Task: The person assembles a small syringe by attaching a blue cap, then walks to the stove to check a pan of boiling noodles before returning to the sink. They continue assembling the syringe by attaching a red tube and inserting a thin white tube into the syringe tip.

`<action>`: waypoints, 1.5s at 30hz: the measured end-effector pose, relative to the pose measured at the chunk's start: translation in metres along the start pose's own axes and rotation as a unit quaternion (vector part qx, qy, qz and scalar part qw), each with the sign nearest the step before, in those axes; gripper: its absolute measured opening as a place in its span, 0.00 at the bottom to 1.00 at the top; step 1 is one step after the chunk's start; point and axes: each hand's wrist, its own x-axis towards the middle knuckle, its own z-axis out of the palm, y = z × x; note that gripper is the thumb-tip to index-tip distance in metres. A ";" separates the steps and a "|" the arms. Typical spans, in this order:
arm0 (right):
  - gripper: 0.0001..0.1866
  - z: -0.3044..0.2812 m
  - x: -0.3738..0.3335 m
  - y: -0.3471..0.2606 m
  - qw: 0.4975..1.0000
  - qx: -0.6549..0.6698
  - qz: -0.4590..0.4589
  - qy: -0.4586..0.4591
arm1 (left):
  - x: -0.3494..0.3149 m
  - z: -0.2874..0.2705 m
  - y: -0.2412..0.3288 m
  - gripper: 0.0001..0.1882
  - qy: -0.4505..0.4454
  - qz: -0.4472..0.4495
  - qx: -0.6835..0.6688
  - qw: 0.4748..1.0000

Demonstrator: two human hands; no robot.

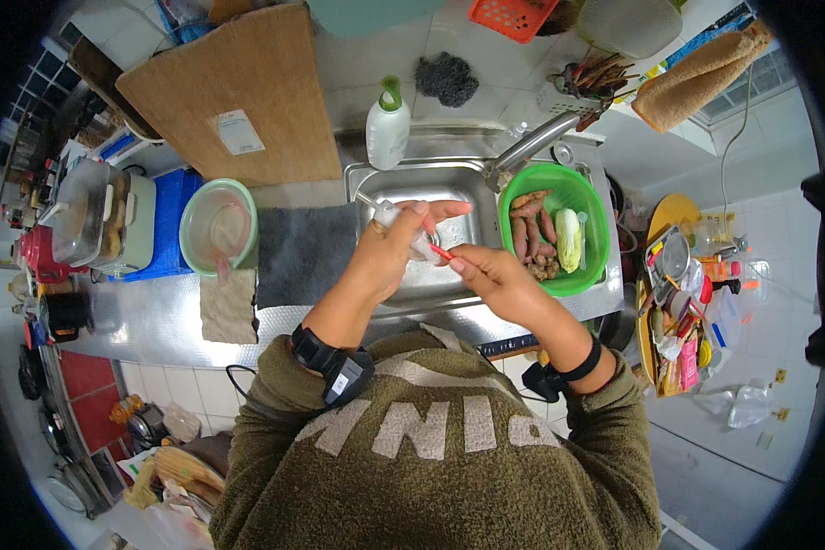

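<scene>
Over the sink [435, 295], my left hand [380, 259] closes around a slim object in whitish, see-through plastic [423, 247]. A thin metallic end pokes out beyond the thumb, and some of its fingers stretch to the right. My right hand [497, 282] pinches the red end [439, 251] of the same object between thumb and fingers. Its exact kind is hidden by the hands. Just right of my right hand, a green basket [598, 240] holds several sweet potatoes [520, 236], a knobbly ginger root [544, 268] and a pale green cabbage [569, 240].
A faucet [536, 147] reaches over the sink's back right. Behind the sink stand a white bottle [389, 133] and a dark scouring pad [446, 80]. To the left are a grey mat [305, 257], a bowl of water [218, 225] and a leaning wooden board [238, 87].
</scene>
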 end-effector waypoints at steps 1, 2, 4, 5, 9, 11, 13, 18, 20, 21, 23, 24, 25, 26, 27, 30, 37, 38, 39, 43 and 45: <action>0.10 -0.008 0.001 -0.001 1.000 -0.016 -0.016 -0.016 | -0.001 0.001 0.003 0.16 -0.019 0.006 0.011 1.000; 0.11 -0.016 0.003 -0.001 0.997 -0.063 -0.038 -0.023 | -0.002 0.003 0.006 0.17 -0.040 0.018 0.016 0.999; 0.12 -0.023 0.001 -0.001 0.998 -0.008 -0.024 -0.055 | -0.003 0.007 0.014 0.17 -0.072 0.029 0.036 0.996; 0.13 -0.025 0.001 -0.001 0.997 0.023 -0.016 -0.069 | -0.005 0.009 0.018 0.18 -0.093 0.055 0.036 0.994; 0.15 0.002 -0.005 0.001 0.933 0.340 0.097 -0.068 | -0.012 0.019 0.026 0.19 -0.077 0.050 0.044 0.995; 0.15 0.009 -0.006 0.000 0.927 0.342 0.143 -0.058 | -0.013 0.018 0.028 0.19 -0.042 0.011 0.031 0.999; 0.15 0.009 -0.007 -0.003 0.927 0.332 0.165 -0.061 | -0.011 0.017 0.026 0.18 -0.035 0.039 0.063 0.997; 0.15 -0.009 -0.008 -0.005 0.981 0.152 0.110 -0.057 | -0.008 0.011 0.022 0.14 -0.071 0.097 0.129 0.984; 0.16 -0.011 -0.004 0.000 0.978 0.173 0.096 -0.065 | -0.007 0.010 0.022 0.13 -0.089 0.072 0.127 0.985; 0.16 -0.010 -0.001 0.004 0.976 0.187 0.083 -0.071 | -0.007 0.010 0.022 0.12 -0.097 0.068 0.126 0.985; 0.18 -0.003 0.003 0.011 0.962 0.242 0.106 -0.073 | -0.005 0.010 0.022 0.12 -0.095 0.073 0.096 0.988; 0.18 0.001 0.005 0.015 0.953 0.271 0.109 -0.075 | -0.005 0.010 0.022 0.12 -0.093 0.079 0.080 0.989; 0.19 0.007 0.006 0.018 0.948 0.286 0.118 -0.075 | -0.005 0.009 0.022 0.13 -0.077 0.068 0.100 0.990; 0.19 0.007 0.007 0.020 0.952 0.271 0.119 -0.071 | -0.006 0.009 0.022 0.14 -0.060 0.055 0.121 0.989; 0.19 0.008 0.006 0.022 0.955 0.261 0.117 -0.074 | -0.007 0.008 0.022 0.15 -0.043 0.039 0.143 0.988; 0.18 0.007 0.005 0.023 0.972 0.209 0.087 -0.060 | -0.006 0.005 0.023 0.14 -0.064 0.078 0.157 0.982; 0.18 0.008 0.006 0.022 0.957 0.251 0.127 -0.064 | -0.006 0.007 0.024 0.14 -0.050 0.108 0.215 0.969; 0.18 0.008 0.006 0.021 0.962 0.235 0.126 -0.061 | -0.007 0.006 0.025 0.13 -0.049 0.109 0.219 0.969; 0.18 0.007 0.005 0.020 0.965 0.222 0.123 -0.056 | -0.007 0.006 0.025 0.13 -0.047 0.102 0.224 0.968; 0.14 -0.002 0.005 0.017 0.992 0.113 0.044 -0.034 | -0.010 0.003 0.027 0.12 -0.061 0.064 0.244 0.966; 0.12 -0.008 0.009 0.018 0.999 0.029 -0.007 -0.011 | -0.009 0.003 0.026 0.13 -0.056 0.111 0.261 0.957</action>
